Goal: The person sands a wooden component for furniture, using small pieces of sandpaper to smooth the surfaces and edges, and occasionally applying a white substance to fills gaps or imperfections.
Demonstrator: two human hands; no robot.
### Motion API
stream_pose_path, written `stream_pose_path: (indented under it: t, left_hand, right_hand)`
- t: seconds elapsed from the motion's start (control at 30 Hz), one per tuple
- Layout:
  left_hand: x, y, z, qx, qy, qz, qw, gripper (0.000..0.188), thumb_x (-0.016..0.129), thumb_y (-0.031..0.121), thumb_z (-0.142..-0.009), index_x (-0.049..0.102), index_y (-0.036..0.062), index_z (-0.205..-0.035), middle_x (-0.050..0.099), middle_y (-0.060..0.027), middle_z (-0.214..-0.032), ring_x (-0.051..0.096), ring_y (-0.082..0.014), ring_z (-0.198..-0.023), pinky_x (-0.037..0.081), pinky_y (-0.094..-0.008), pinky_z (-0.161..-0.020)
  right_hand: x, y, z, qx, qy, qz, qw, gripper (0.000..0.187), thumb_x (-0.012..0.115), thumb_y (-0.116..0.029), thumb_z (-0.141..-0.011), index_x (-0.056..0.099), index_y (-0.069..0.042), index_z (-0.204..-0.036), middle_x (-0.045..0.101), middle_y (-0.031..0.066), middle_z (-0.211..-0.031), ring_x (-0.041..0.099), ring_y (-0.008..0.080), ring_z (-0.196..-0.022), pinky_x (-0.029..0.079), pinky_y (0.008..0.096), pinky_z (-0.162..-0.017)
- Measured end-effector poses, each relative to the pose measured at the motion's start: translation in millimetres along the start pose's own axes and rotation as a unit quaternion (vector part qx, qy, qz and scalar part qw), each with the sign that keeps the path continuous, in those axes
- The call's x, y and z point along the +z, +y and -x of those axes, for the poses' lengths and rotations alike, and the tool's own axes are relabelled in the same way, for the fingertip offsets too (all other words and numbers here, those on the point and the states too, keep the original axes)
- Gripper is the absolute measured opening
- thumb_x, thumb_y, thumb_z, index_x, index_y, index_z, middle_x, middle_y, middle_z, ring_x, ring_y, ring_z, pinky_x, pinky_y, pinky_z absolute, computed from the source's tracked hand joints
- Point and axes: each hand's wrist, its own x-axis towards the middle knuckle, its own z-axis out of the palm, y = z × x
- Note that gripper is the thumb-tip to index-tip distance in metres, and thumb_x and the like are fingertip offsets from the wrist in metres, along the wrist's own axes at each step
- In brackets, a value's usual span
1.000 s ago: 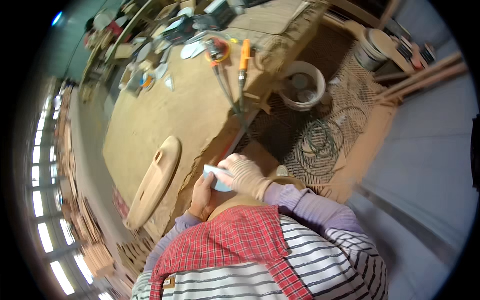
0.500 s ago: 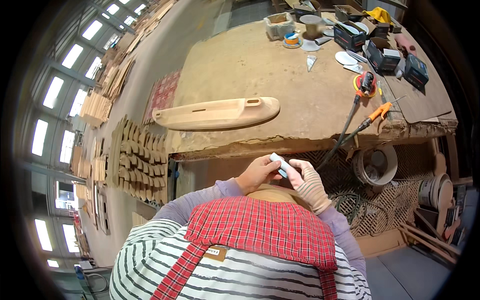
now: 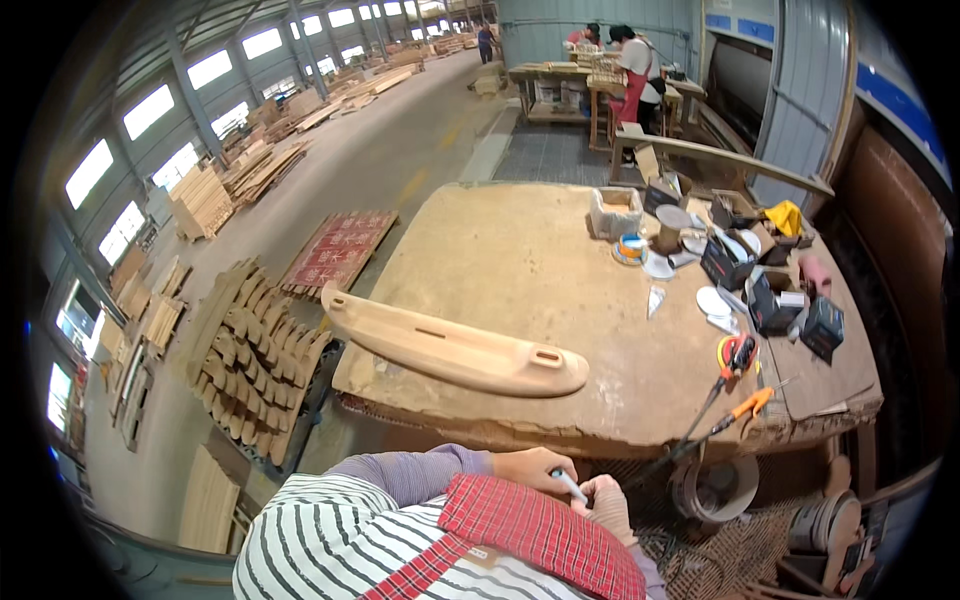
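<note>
Close in front of my body, below the table's near edge, my left hand (image 3: 537, 468) and my right hand (image 3: 606, 502) are together, fingers closed on a small pale blue-white folded strip (image 3: 570, 486). Its exact kind cannot be made out. A striped glove covers part of my right hand; my left hand is bare. Beyond them, a long pale wooden piece (image 3: 455, 352) with rounded ends and slots lies at the near left of the worn table (image 3: 480, 250). Neither hand touches it.
An orange-handled air blow gun (image 3: 752, 402) and a round sander (image 3: 738, 352) lie at the table's right, near boxes (image 3: 725, 262) and white discs (image 3: 714, 300). A bucket (image 3: 715, 490) stands below. Stacked curved wood pieces (image 3: 250, 360) are at left. People (image 3: 635, 75) work far off.
My view has tilted up, so the table's far side and distant people now show. My hands appear lower in view, both still holding the folded strip.
</note>
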Motion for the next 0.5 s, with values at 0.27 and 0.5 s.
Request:
stream_pose_path:
  t: [0.27,0.5]
  left_hand:
    - [-82.1,-98.7,16.7,0.060,0.039,0.041,0.997,0.026,0.064,0.023,-0.086,0.070,0.0043,-0.102,0.072,-0.0117,-0.091,0.068,-0.0232,-0.082,0.053,-0.0368,-0.077]
    - [-160.3,-123.5,11.0,0.230,0.071,-0.065,0.968,0.029,0.062,0.031,-0.092,0.061,0.0061,-0.107,0.063,-0.0100,-0.085,0.060,-0.0282,-0.077,0.051,-0.0414,-0.074]
  right_hand:
    - [104.9,-38.9,-71.1,-0.069,0.111,-0.165,0.978,0.049,0.072,-0.010,-0.084,0.045,-0.007,-0.125,0.053,0.0139,-0.105,0.056,0.0228,-0.088,0.050,0.0356,-0.078]
    - [137.3,-96.6,-125.5,0.154,0.109,-0.189,0.964,0.023,0.058,-0.024,-0.100,0.062,-0.002,-0.094,0.060,-0.0001,-0.076,0.054,0.0081,-0.068,0.048,0.0265,-0.065]
